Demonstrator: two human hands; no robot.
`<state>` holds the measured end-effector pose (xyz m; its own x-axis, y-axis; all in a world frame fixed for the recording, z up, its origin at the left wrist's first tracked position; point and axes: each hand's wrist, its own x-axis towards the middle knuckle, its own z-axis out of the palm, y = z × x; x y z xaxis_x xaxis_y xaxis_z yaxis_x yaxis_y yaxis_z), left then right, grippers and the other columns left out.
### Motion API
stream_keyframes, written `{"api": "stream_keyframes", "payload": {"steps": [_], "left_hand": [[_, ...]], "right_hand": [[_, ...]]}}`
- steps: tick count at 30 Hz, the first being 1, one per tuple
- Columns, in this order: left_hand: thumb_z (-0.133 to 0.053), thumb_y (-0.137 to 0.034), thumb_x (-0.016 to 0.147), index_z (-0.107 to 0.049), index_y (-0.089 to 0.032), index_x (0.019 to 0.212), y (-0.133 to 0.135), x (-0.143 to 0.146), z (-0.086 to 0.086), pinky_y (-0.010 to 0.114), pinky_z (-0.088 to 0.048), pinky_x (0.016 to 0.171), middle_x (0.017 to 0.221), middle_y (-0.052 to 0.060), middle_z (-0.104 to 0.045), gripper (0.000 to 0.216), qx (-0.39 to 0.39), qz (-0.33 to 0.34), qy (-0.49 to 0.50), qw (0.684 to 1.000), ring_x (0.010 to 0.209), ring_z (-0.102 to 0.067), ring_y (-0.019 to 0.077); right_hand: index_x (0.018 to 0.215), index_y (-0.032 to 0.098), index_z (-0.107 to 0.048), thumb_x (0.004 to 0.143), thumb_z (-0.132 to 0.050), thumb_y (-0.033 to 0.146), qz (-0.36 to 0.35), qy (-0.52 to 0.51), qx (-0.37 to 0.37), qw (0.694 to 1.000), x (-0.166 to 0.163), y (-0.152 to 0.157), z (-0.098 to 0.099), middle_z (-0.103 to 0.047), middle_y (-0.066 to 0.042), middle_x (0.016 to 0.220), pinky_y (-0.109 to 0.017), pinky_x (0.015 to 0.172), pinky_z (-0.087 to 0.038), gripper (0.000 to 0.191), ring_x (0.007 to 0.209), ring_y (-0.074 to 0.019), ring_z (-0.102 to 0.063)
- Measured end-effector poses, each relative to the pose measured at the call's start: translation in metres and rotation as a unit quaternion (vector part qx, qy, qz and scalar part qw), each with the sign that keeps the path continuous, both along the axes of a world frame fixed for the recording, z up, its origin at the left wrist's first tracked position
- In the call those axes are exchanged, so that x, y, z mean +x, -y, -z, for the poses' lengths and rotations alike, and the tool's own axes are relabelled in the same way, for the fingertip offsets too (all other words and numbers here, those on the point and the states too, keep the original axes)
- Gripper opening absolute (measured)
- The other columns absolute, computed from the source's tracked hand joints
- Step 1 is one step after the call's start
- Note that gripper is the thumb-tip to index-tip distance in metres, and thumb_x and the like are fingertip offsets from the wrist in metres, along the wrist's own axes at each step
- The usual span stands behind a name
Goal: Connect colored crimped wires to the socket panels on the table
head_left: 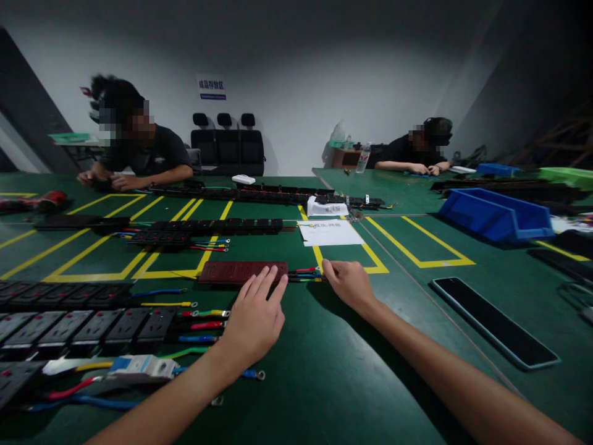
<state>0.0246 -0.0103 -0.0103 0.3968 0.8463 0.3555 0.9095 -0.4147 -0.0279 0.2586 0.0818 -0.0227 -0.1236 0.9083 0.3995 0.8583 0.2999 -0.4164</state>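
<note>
A dark red socket strip (222, 272) lies on the green table in front of me, with red, blue, green and dark wires (303, 275) coming out of its right end. My left hand (259, 309) rests on the strip's right part, its fingers stretched out and slightly apart. At the free ends of those wires, my right hand (349, 283) is closed with thumb and fingers pinched on them. The wire tips are partly hidden by the fingers. Left of my left hand are black socket strips (92, 327) whose coloured wires end in ring terminals (225, 313).
More black socket strips (231, 225) lie beyond, near paper labels (331, 233). A phone (493, 321) and a blue bin (495, 216) are to the right. A breaker (141, 366) is near left. Two people (143, 142) sit across the table.
</note>
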Motion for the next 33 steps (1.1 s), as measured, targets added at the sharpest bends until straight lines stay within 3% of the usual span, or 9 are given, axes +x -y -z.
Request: {"api": "stream_keyframes", "payload": {"steps": [18,23,33], "left_hand": [[-0.045,-0.018,0.092,-0.046,-0.016,0.15,-0.0006,-0.0013,0.002,0.053,-0.039,0.115,0.156,0.016,-0.044,0.057,0.01,0.003,0.003,1.0,0.145,-0.04,0.031],[-0.046,-0.018,0.092,-0.046,-0.017,0.149,-0.001,-0.0018,0.0037,0.053,-0.038,0.115,0.156,0.016,-0.044,0.058,0.015,0.004,0.008,1.0,0.145,-0.039,0.031],[-0.047,-0.018,0.091,-0.045,-0.016,0.15,-0.0004,-0.0005,0.0004,0.053,-0.038,0.115,0.156,0.016,-0.043,0.059,0.0,-0.002,-0.004,1.0,0.145,-0.04,0.0315]], "right_hand": [[0.054,0.019,-0.057,0.099,-0.037,0.048,-0.029,-0.04,0.027,0.998,0.0007,0.0015,0.0007,-0.057,-0.004,0.05,-0.029,0.054,-0.021,0.057,0.046,-0.0119,-0.047],[0.049,0.019,-0.051,0.098,-0.038,0.047,-0.03,-0.034,0.026,0.999,0.0005,0.0015,0.0007,-0.054,-0.003,0.047,-0.029,0.054,-0.02,0.058,0.043,-0.0106,-0.041],[0.052,0.019,-0.057,0.099,-0.038,0.046,-0.016,-0.008,0.011,1.0,0.0008,-0.0006,0.002,-0.059,-0.005,0.051,-0.03,0.054,-0.02,0.058,0.046,-0.0128,-0.046]]}}
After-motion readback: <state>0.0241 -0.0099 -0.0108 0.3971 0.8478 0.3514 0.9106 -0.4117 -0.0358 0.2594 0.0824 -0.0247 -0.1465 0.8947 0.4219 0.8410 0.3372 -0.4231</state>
